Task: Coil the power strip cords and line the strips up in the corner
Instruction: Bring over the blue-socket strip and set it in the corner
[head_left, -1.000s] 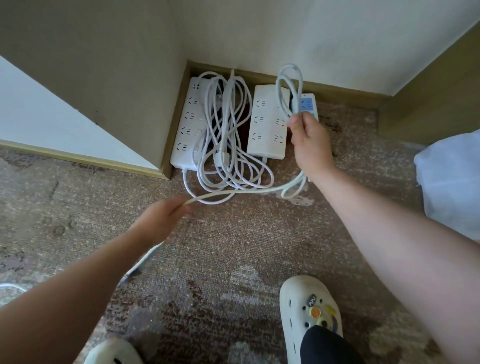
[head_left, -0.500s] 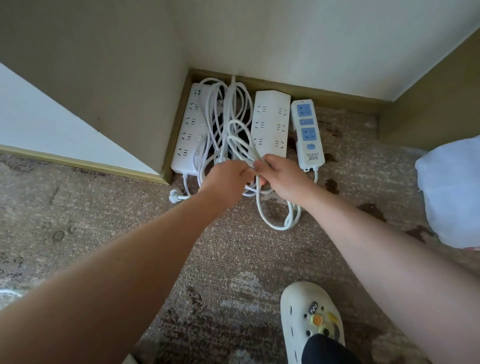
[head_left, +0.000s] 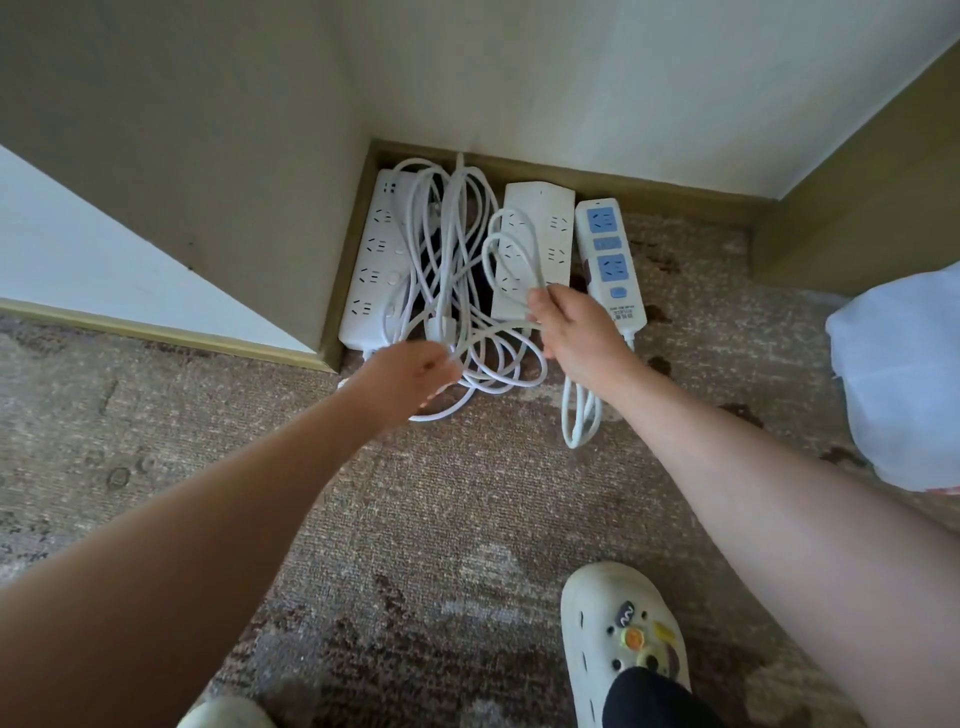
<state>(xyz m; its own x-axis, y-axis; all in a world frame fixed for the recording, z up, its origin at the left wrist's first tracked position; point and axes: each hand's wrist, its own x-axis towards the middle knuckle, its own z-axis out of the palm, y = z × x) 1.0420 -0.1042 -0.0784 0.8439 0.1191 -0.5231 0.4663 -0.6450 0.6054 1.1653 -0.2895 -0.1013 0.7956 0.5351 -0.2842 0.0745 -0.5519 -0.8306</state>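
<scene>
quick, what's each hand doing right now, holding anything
Left hand: fingers curled round a stretch of white cord.
Right hand: grips the gathered cord loops over the middle strip.

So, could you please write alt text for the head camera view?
A person's right hand grips a coiled white cord while the left hand pinches its loose run, above three power strips lined up in a carpeted wall corner. A white clog shows below.

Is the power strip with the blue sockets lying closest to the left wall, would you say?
No, the blue-socket strip lies farthest right of the three, away from that wall.
</scene>
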